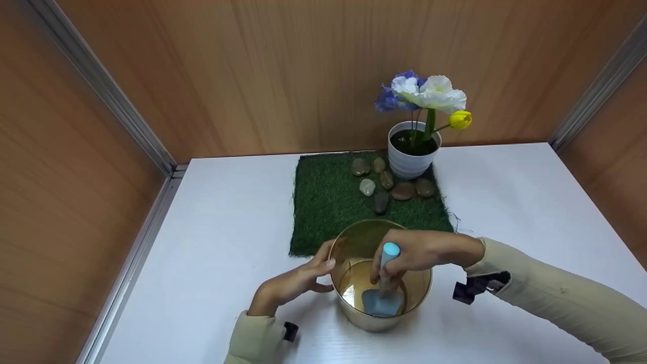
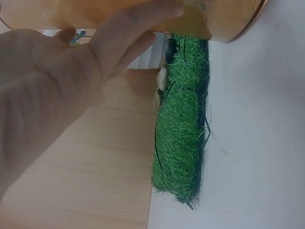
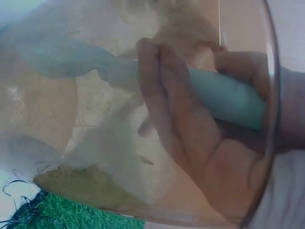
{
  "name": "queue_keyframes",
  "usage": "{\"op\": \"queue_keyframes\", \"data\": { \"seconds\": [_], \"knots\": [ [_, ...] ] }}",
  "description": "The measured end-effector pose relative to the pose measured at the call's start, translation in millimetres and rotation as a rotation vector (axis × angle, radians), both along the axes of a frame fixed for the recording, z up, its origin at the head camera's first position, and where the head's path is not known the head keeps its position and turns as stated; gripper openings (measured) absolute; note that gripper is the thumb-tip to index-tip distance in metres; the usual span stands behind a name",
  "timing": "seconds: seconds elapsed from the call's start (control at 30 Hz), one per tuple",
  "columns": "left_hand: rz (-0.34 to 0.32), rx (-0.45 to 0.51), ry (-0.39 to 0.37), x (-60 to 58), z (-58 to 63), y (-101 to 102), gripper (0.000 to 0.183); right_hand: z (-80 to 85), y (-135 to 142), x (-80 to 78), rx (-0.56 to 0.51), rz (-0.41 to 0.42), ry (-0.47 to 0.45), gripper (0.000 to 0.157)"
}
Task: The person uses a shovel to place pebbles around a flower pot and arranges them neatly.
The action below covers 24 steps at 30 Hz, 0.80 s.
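Observation:
A see-through amber bucket [image 1: 371, 323] stands on the white table at the front edge of the turf. My left hand [image 1: 298, 283] rests against its left side, fingers extended along the outer wall and thumb at the rim. In the left wrist view, fairly straight fingers [image 2: 138, 24] lie on the amber wall. Reaching down inside the bucket, my right hand [image 1: 412, 250] grips the light-blue handle of a small shovel [image 1: 381, 302]. Its wide blade points down near the bucket's bottom. The right wrist view shows the fingers [image 3: 171, 105] curled round the handle, seen through the clear wall.
Behind the bucket lies a green artificial turf mat [image 1: 323, 202]. Several smooth stones [image 1: 403, 191] sit on it, beside a white pot [image 1: 412, 164] of purple, white and yellow flowers [image 1: 437, 93]. Wood-grain panels [image 1: 303, 76] border the white table [image 1: 212, 237] at the back and sides.

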<state>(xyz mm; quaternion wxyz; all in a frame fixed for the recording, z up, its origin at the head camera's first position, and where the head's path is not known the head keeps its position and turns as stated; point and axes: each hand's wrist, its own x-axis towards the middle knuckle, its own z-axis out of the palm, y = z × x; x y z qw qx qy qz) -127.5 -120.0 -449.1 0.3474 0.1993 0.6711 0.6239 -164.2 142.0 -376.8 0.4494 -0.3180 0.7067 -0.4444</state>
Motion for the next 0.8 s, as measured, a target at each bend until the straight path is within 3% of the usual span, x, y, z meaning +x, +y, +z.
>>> {"op": "queue_keyframes", "data": {
  "seconds": [0.8],
  "knots": [
    [-0.008,0.002,-0.001,0.0,-0.5,0,0.051,11.2,15,-7.8,-0.119,-0.075,-0.095,0.019]
  ]
}}
